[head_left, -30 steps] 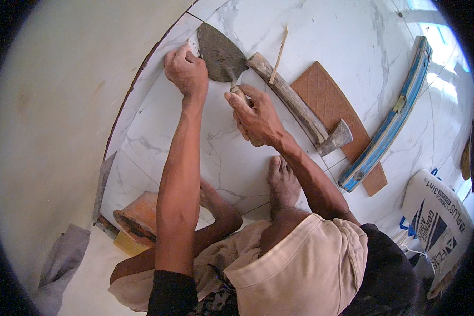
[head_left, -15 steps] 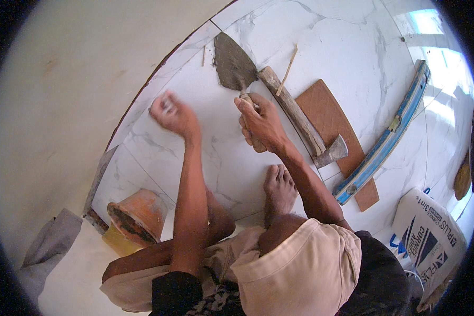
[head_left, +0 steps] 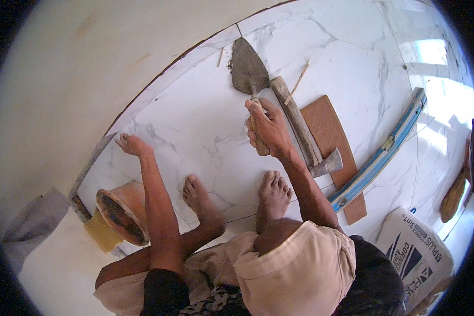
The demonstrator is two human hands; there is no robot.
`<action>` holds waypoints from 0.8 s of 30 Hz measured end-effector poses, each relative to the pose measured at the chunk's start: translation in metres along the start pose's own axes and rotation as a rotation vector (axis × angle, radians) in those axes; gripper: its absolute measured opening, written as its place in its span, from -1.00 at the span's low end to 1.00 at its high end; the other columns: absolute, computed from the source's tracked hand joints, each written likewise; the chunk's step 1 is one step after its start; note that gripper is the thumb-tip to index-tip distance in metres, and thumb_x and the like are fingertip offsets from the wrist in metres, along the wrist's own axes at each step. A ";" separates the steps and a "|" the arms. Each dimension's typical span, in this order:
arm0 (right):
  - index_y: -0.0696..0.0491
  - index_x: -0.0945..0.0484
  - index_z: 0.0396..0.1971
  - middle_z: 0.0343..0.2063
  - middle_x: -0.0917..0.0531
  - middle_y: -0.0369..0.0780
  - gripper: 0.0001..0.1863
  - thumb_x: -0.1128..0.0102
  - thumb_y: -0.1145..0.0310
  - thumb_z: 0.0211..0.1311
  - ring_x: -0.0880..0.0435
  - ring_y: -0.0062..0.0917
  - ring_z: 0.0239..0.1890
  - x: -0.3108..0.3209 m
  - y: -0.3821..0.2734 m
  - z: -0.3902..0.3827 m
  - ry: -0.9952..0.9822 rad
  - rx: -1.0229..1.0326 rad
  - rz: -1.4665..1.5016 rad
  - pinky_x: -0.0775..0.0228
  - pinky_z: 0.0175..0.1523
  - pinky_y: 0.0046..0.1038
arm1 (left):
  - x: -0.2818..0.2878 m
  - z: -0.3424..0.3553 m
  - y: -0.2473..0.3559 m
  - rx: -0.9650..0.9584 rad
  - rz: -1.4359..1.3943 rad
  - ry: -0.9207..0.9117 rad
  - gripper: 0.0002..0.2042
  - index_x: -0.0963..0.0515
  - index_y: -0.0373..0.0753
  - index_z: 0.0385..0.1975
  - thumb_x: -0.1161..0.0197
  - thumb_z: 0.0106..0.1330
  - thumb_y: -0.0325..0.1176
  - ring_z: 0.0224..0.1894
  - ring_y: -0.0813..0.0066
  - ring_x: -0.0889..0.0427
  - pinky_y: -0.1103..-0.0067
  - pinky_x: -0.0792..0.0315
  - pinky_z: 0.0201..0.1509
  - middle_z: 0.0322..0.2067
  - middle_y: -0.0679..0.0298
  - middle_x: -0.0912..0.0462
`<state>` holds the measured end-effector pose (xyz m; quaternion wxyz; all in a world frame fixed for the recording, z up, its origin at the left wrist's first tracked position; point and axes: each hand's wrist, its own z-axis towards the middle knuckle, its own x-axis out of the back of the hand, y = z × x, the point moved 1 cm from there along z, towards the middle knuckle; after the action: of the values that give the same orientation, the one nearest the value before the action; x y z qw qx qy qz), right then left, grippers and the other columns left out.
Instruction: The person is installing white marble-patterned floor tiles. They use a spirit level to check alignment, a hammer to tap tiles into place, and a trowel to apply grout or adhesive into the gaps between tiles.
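My right hand [head_left: 271, 129] is wrapped round the wooden handle of a pointed trowel [head_left: 249, 68]. Grey mortar coats its blade, which points away from me over the white marbled floor. To the left, my left hand [head_left: 134, 145] has its fingers curled together at the low tile strip [head_left: 163, 90] along the wall's foot, near where the strip ends. Whatever it may pinch is too small to make out. A hatchet [head_left: 299, 124] with a worn wooden handle lies just right of the trowel, its head toward me.
A brown tile [head_left: 326, 124] lies partly under the hatchet. Beyond it is a long blue spirit level [head_left: 384, 150]. An orange bucket [head_left: 137, 203] lies tipped beside a yellow sponge-like piece [head_left: 102, 231] near my left arm. A white bag [head_left: 416, 253] stands at lower right.
My left hand has moved left and toward me, to the end of the tile strip. The trowel stays in my right hand. My left foot has come into sight as the view shifted.
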<state>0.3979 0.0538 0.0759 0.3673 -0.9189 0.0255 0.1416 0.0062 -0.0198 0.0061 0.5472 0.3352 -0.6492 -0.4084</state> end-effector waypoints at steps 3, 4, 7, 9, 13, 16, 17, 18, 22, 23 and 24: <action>0.07 -0.47 -0.18 -0.66 -0.42 -0.34 -0.70 -0.07 0.11 0.39 -0.41 -0.67 -0.73 -0.017 0.001 -0.004 -0.035 0.004 -0.040 -0.26 -0.71 -0.56 | 0.023 0.047 -0.034 -0.383 0.083 0.009 -0.49 -0.12 -0.46 0.35 0.12 0.48 -0.33 0.25 0.00 -0.40 0.34 -0.21 0.34 0.32 -0.20 -0.22; 0.05 -0.48 -0.17 -0.64 -0.42 -0.33 -0.70 -0.06 0.11 0.40 -0.41 -0.68 -0.71 -0.020 0.000 -0.005 -0.040 0.007 -0.057 -0.26 -0.70 -0.57 | 0.029 0.065 -0.045 -0.438 0.247 -0.021 -0.47 -0.04 -0.45 0.38 0.11 0.48 -0.34 0.28 0.00 -0.36 0.35 -0.20 0.36 0.33 -0.20 -0.19; 0.03 -0.49 -0.11 -0.63 -0.43 -0.35 -0.69 -0.03 0.10 0.41 -0.40 -0.68 -0.72 -0.015 -0.002 -0.004 0.004 0.000 -0.114 -0.27 -0.70 -0.58 | 0.004 0.062 -0.064 -0.448 0.175 -0.042 -0.37 0.15 -0.39 0.43 0.06 0.47 -0.34 0.34 0.03 -0.29 0.39 -0.16 0.40 0.36 -0.19 -0.12; 0.04 -0.48 -0.10 -0.63 -0.43 -0.35 -0.69 -0.02 0.11 0.42 -0.39 -0.68 -0.72 -0.008 -0.006 -0.004 0.046 0.008 -0.098 -0.27 -0.69 -0.59 | -0.015 0.024 -0.029 -0.309 0.061 -0.048 -0.33 0.22 -0.36 0.44 0.03 0.47 -0.33 0.36 0.05 -0.26 0.40 -0.13 0.42 0.38 -0.17 -0.07; 0.06 -0.50 -0.11 -0.66 -0.44 -0.36 -0.68 -0.05 0.11 0.40 -0.41 -0.68 -0.73 -0.033 0.007 -0.007 -0.056 -0.014 -0.073 -0.26 -0.71 -0.57 | 0.046 0.109 -0.066 -0.420 0.396 -0.042 -0.29 0.25 -0.35 0.44 -0.01 0.46 -0.31 0.41 0.04 -0.15 0.37 -0.03 0.47 0.42 -0.15 0.04; 0.06 -0.49 -0.08 -0.63 -0.44 -0.35 -0.67 0.00 0.10 0.43 -0.40 -0.69 -0.72 -0.017 0.005 -0.003 -0.006 0.030 -0.104 -0.29 -0.69 -0.59 | -0.003 0.044 -0.034 -0.288 0.103 -0.097 -0.19 0.31 -0.36 0.44 -0.12 0.39 -0.36 0.45 0.10 -0.03 0.35 0.03 0.50 0.43 -0.12 0.11; 0.07 -0.47 -0.07 -0.63 -0.44 -0.34 -0.66 -0.01 0.10 0.43 -0.40 -0.69 -0.71 -0.019 0.006 -0.003 -0.014 0.040 -0.114 -0.28 -0.69 -0.60 | -0.003 0.032 -0.017 -0.254 0.022 -0.112 -0.16 0.33 -0.36 0.43 -0.16 0.37 -0.38 0.47 0.11 0.01 0.34 0.05 0.51 0.44 -0.12 0.14; 0.08 -0.46 -0.07 -0.63 -0.44 -0.32 -0.65 -0.03 0.09 0.43 -0.41 -0.69 -0.71 -0.022 0.009 -0.004 -0.023 0.048 -0.122 -0.27 -0.69 -0.60 | 0.002 0.023 -0.005 -0.231 -0.044 -0.137 -0.13 0.35 -0.36 0.43 -0.20 0.34 -0.39 0.48 0.13 0.04 0.33 0.07 0.52 0.45 -0.11 0.16; 0.09 -0.44 -0.07 -0.62 -0.44 -0.32 -0.63 -0.03 0.07 0.43 -0.40 -0.69 -0.72 -0.031 0.008 -0.009 -0.007 0.020 -0.121 -0.27 -0.69 -0.61 | 0.007 0.014 0.007 -0.149 -0.219 -0.252 0.27 0.56 -0.32 0.39 -0.53 0.03 -0.27 0.49 0.08 0.17 0.36 0.12 0.53 0.46 -0.07 0.38; 0.08 -0.45 -0.08 -0.62 -0.44 -0.32 -0.64 -0.02 0.07 0.43 -0.40 -0.69 -0.72 -0.029 0.006 -0.009 0.005 0.020 -0.121 -0.27 -0.69 -0.61 | 0.005 0.015 0.007 -0.181 -0.170 -0.244 0.30 0.54 -0.32 0.40 -0.56 -0.01 -0.24 0.49 0.07 0.16 0.36 0.11 0.53 0.46 -0.08 0.37; 0.07 -0.46 -0.09 -0.63 -0.44 -0.32 -0.66 -0.03 0.08 0.42 -0.41 -0.68 -0.72 -0.029 0.004 -0.008 -0.012 0.007 -0.116 -0.28 -0.69 -0.59 | 0.002 0.017 0.009 -0.215 -0.120 -0.241 0.33 0.53 -0.33 0.40 -0.59 -0.06 -0.20 0.49 0.05 0.16 0.35 0.11 0.53 0.45 -0.08 0.36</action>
<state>0.3712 0.0436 0.0865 0.3783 -0.9166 -0.0295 0.1257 -0.0105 -0.0148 0.0135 0.4725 0.2617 -0.6415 -0.5447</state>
